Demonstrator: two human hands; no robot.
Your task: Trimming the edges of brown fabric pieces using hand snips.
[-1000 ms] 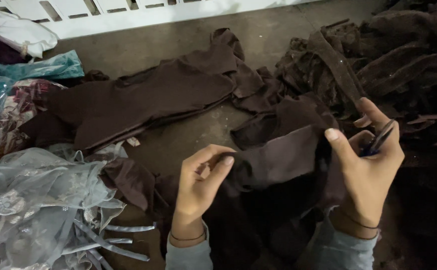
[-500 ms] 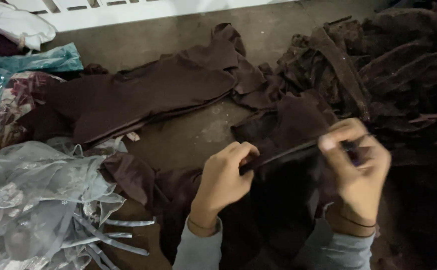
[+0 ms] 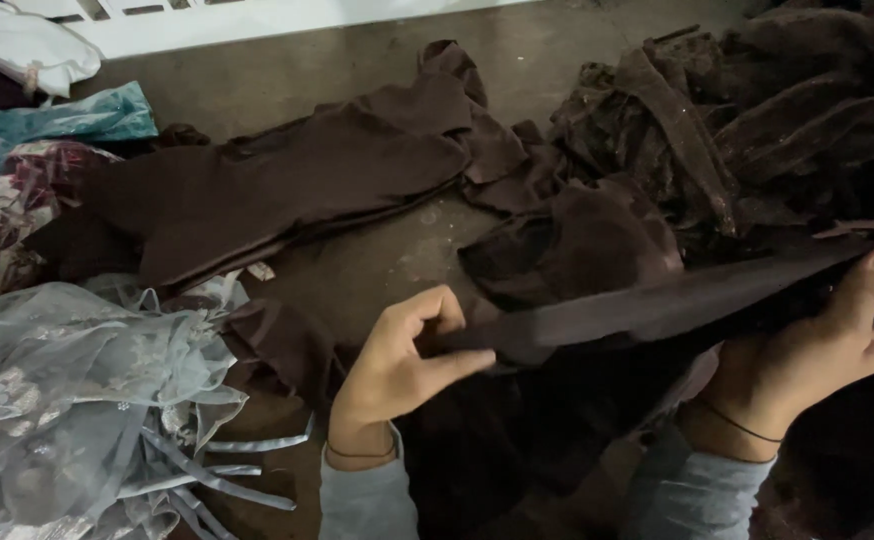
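Nearest the camera, the left hand (image 3: 397, 365) pinches one end of a dark brown fabric strip (image 3: 657, 305) between thumb and forefinger, and the right hand (image 3: 827, 345) grips the other end with its fingers curled over it. The strip runs taut from the lower middle of the floor up toward the right edge, so the step in hand looks like stretching the piece out flat; by that judgement, the next move calls for an even pull from both hands, so the cloth neither slips nor twists.

At the lower left corner lies a heap of pale grey sheer fabric (image 3: 67, 400) with loose ribbons. Beyond the hands, a dark brown garment (image 3: 287, 190) lies spread across the middle of the floor (image 3: 557, 50). A tangled pile of dark brown cloth (image 3: 737, 120) fills the upper right corner. Along the left edge sits teal cloth (image 3: 67, 118), and a white bundle (image 3: 17, 45) lies at the far left corner.
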